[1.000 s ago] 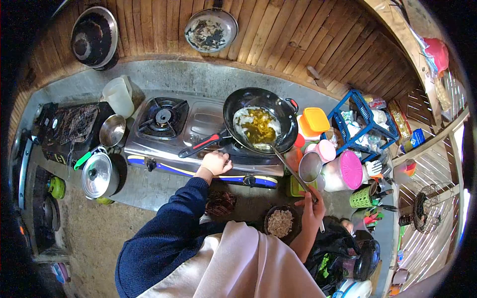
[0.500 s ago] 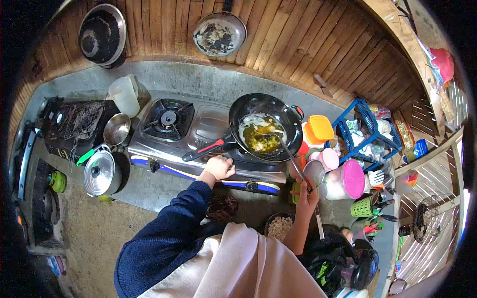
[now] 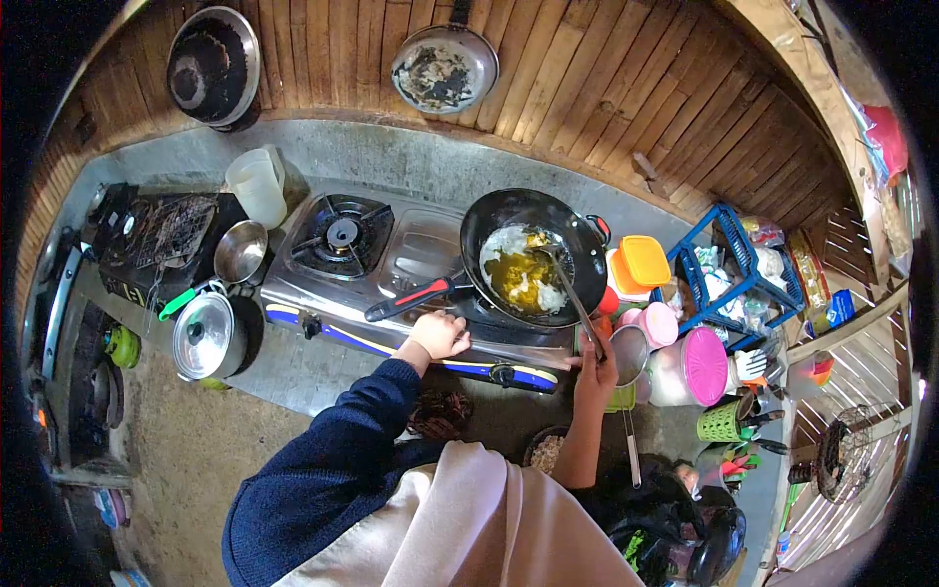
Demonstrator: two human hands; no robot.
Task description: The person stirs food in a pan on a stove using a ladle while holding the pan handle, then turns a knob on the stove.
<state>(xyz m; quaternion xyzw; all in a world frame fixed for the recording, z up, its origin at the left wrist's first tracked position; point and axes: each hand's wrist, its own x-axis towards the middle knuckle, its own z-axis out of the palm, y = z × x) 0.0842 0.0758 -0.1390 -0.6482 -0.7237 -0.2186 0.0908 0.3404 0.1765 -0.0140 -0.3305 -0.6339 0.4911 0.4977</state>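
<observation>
A black wok (image 3: 489,210) with a red and black handle sits on the right burner of the steel gas stove (image 3: 421,245). Inside it, yellow oil and a pale, foamy egg-like mass (image 3: 528,279) spread over the bottom. My right hand (image 3: 595,372) grips the metal spatula (image 3: 575,298), whose head dips into the wok's contents near the upper right. My left hand (image 3: 440,335) is curled at the stove's front edge, just below the wok handle; whether anything is inside its fingers is hidden.
On the left stand a lidded pot (image 3: 207,338), a small steel pot (image 3: 241,251) and a grill rack (image 3: 176,230). To the right are a strainer (image 3: 628,352), an orange container (image 3: 644,261), a pink-lidded tub (image 3: 704,366) and a blue rack (image 3: 729,264).
My right hand has moved up and slightly left, and the spatula's head has shifted towards the wok's upper part. The pale mass has spread and moved in the oil. The view has shifted slightly.
</observation>
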